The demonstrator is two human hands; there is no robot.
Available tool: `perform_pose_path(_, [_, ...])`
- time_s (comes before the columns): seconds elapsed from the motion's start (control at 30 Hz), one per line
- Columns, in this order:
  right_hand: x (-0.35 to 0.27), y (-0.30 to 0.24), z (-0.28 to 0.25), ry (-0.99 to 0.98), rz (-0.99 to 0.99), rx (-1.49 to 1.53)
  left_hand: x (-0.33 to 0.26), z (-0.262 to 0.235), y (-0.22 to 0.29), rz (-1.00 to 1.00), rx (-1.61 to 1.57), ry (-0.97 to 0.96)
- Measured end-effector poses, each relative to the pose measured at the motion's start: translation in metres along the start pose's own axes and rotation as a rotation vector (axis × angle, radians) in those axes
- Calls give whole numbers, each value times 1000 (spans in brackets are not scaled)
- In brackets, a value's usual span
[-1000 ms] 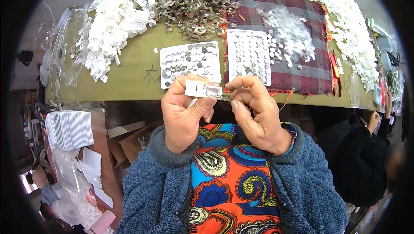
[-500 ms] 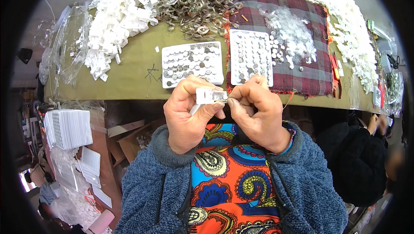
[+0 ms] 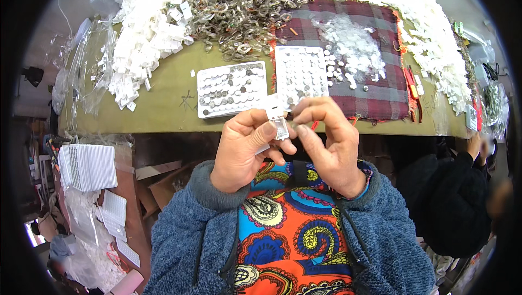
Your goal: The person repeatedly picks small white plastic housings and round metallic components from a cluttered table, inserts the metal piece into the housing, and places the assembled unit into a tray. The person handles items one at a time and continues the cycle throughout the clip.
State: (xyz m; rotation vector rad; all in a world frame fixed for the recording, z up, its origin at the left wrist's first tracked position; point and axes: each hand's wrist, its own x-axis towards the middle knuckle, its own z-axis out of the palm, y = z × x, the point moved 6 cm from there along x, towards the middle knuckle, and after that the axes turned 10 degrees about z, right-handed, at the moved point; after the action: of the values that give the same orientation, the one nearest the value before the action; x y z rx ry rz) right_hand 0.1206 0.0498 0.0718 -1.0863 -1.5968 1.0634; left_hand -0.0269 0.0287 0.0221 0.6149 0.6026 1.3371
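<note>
My left hand (image 3: 239, 145) holds a small white plastic case (image 3: 276, 111) between thumb and fingers. The case is tilted, with a flat white part at its far end and a clear, shiny hollow facing up. Close by its right side is my right hand (image 3: 331, 143), thumb and forefinger bent toward each other. Their tips are smeared, and whatever lies between them is too small to name. Beyond the hands, a white tray of button cells (image 3: 231, 89) lies to the left. A second white tray (image 3: 302, 72), holding rows of round cells, stands partly on a checked cloth.
The checked cloth (image 3: 375, 96) carries loose white discs and a clear plastic heap (image 3: 353, 50). White plastic parts (image 3: 144, 50) and tangled coiled leads (image 3: 234, 12) pile along the back. Red-handled pliers (image 3: 413, 88) lie right. Stacked white trays (image 3: 89, 167) stand lower left; another person (image 3: 443, 202) sits right.
The case has tipped from lying sideways to pointing away from me, its hollow turned up. My right fingertips have drawn slightly off it. The whole view has shifted a little.
</note>
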Motion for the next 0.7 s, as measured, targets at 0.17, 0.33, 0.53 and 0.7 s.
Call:
perform_pose_path(0.17, [-4,5,-5,-45,114,-86,-2,6,-8,-93,318,22])
perform_pose_path(0.33, [-3,14,-15,-57,65,-89,4,10,-19,-119,319,-2])
perform_pose_path(0.53, [7,43,-94,336,187,-360,10,14,-26,-241,266,-119])
perform_pose_path(0.7, [27,53,-96,334,56,-477,17,20,-34,-327,262,-166])
